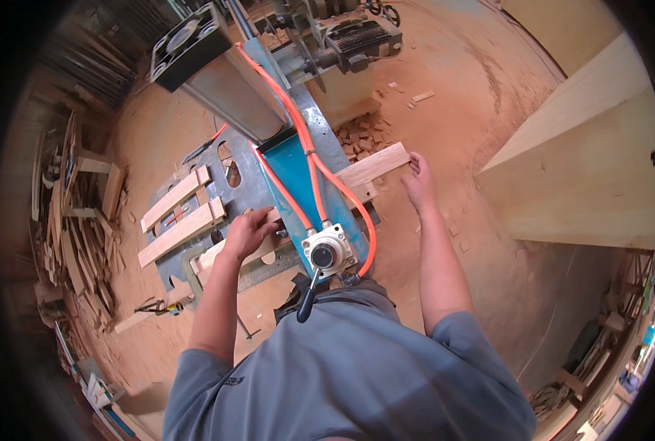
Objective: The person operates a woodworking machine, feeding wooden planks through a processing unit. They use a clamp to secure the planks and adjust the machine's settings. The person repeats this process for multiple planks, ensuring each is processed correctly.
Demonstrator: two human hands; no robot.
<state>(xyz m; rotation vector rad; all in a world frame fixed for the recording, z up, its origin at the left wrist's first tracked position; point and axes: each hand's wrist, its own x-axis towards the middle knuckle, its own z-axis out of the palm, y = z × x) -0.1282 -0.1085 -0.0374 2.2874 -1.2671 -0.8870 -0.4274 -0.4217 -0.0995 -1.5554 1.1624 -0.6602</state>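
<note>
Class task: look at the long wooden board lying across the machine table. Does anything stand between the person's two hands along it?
Yes. The blue machine arm with its orange hoses crosses over the wooden board between the left hand and the right hand. Each hand rests directly on the board, with nothing visible between it and the wood.

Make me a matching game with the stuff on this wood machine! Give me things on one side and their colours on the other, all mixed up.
Things:
1. hoses
2. lever handle
3. machine arm
4. plank

Colours:
A. pale wood
B. orange
C. blue
D. black

Pairs: 1-B, 2-D, 3-C, 4-A
</note>
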